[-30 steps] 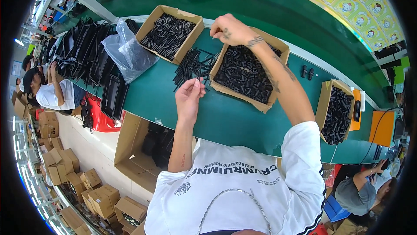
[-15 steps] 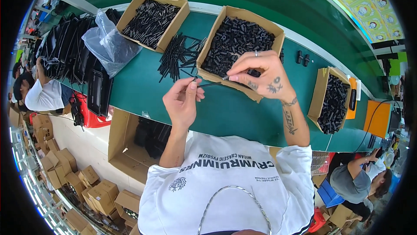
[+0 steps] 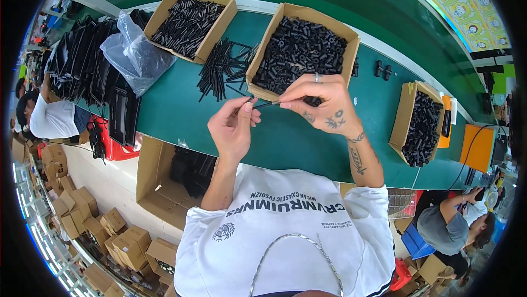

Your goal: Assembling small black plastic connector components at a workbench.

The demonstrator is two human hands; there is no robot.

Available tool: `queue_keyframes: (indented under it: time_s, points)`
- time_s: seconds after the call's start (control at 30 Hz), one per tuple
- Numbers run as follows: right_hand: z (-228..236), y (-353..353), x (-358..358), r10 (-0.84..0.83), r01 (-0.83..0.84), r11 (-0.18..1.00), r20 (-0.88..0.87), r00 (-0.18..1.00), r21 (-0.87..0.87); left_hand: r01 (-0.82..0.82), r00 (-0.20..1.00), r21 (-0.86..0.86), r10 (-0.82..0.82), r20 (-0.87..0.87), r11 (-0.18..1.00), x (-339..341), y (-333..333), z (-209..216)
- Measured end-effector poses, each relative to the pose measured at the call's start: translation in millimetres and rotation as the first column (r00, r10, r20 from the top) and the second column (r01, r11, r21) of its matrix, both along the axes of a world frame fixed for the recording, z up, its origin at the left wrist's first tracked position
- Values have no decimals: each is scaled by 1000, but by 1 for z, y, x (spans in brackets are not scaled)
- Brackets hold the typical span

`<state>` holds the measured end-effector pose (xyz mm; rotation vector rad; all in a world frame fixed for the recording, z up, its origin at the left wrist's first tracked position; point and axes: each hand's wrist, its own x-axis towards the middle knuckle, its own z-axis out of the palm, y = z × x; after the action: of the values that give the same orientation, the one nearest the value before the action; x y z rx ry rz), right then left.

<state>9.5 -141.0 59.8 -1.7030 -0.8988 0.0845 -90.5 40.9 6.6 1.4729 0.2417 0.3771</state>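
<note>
My left hand (image 3: 231,128) pinches a thin black rod (image 3: 265,105) between thumb and fingers, in front of the boxes. My right hand (image 3: 325,104) is closed at the rod's other end. Its thumb and forefinger grip a small metallic piece (image 3: 276,102), which seems to meet the rod tip; it is too small to make out well. Behind my left hand lies a loose pile of thin black rods (image 3: 220,69). An open cardboard box (image 3: 250,72) of small black plastic fittings (image 3: 302,50) stands just beyond my right hand.
Another cardboard box (image 3: 217,39) at the back left holds short dark rods. A box (image 3: 399,124) of black fittings stands at the right. Two loose fittings (image 3: 383,70) lie on the green table (image 3: 313,154). A clear plastic bag (image 3: 137,58) and stacked black cases (image 3: 82,61) are at the left.
My right hand has come down and slightly left, bringing the small piece against the rod's end. My left hand has barely moved and keeps its pinch.
</note>
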Motion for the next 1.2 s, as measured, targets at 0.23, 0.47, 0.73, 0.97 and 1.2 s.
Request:
queue_keyframes:
  time_s: [0.23, 0.47, 0.73, 0.97, 1.2]
  points:
    - [-9, 18, -24, -21, 69, 993, -409, 912, 101, 109, 994, -66, -107, 30, 992, -2, -6, -1]
    - [-22, 3, -25, -6, 75, 987, -428, 904, 145, 136, 985, -286, -162, -67, 948, 2, -4, 3]
    - [-8, -10, -22, -13, 8, 1000, -233, 972, -23, 255, 966, -382, -224, 125, 888, -2, 21, -6]
    - [-6, -11, -29, 30, -6, 998, -441, 897, 56, 264, 960, -699, -247, 128, 664, -11, 10, -2]
    - [-14, -10, -37, 16, 35, 994, -438, 899, 107, 3, 989, -731, -109, -98, 683, -11, -10, -4]
